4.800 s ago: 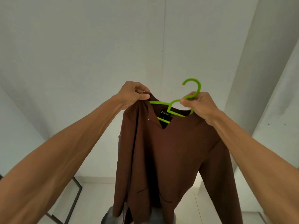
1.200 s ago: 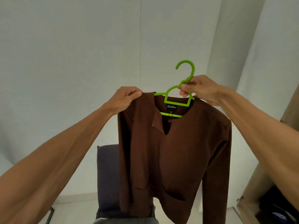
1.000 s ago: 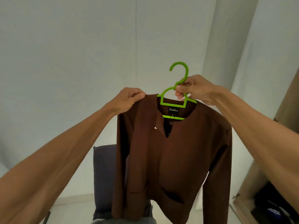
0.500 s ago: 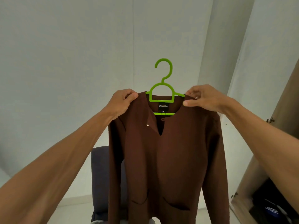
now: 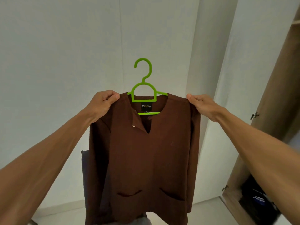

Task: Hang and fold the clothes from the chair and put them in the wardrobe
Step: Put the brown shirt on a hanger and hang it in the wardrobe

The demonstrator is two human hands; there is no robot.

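Observation:
A brown long-sleeved shirt [image 5: 146,159] hangs in front of me on a bright green hanger [image 5: 143,88], whose hook sticks up above the collar. My left hand [image 5: 102,103] pinches the shirt's left shoulder. My right hand [image 5: 201,104] pinches the right shoulder. Both arms are stretched forward and hold the shirt spread flat, facing me. The dark chair [image 5: 87,176] stands behind the shirt, mostly hidden by it.
The open wooden wardrobe [image 5: 276,111] stands at the right, with dark folded items [image 5: 258,200] on a low shelf. White walls and a column [image 5: 206,62] are behind. Pale floor shows at the bottom left.
My right hand let go of the hanger's neck and moved out to the shirt's right shoulder. The shirt now hangs squarer and the hanger hook stands free and upright.

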